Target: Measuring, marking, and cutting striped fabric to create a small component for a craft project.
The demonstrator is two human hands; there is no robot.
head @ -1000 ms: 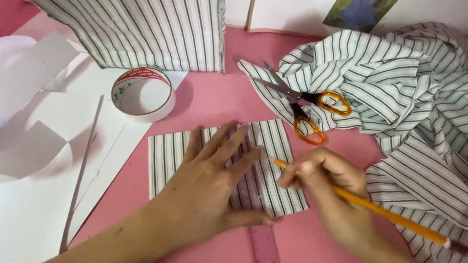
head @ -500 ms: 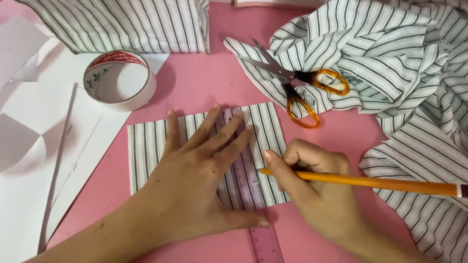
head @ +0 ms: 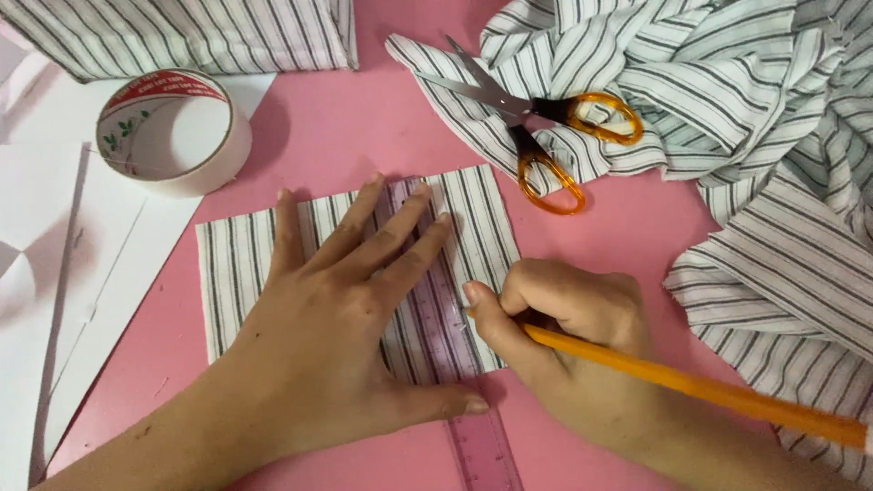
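**Ruler pinned, pencil at its edge**

L hand (head: 336, 336) flat on striped cloth piece (head: 245, 264), pressing clear ruler (head: 455, 364). R hand (head: 564, 336) at 3 o'clock of it grips orange pencil (head: 691, 386), tip at ruler edge. Scissors (head: 536, 127) at 1 o'clock on loose striped fabric (head: 773, 164); tape roll (head: 173, 132) at 10 o'clock.

Two hands, one orange pencil (head: 700, 388), one clear pink ruler (head: 459, 382), one pair of orange-handled scissors (head: 532, 123), one tape roll (head: 173, 132), one cut striped fabric rectangle (head: 241, 264).
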